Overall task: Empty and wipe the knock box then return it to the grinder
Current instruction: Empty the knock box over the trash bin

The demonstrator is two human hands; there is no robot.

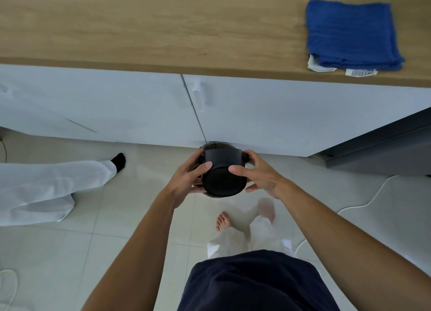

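The black round knock box is held upside down above the floor, its flat base turned toward me. My left hand grips its left side and my right hand grips its right side. Directly below it a dark rim shows, perhaps a bin, mostly hidden by the box. A folded blue cloth lies on the wooden countertop at the upper right. No grinder is in view.
White cabinet doors with a handle run under the countertop. A dark appliance edge juts in at the right. Another person's white-trousered leg stands at the left. A white cable trails over the tiled floor.
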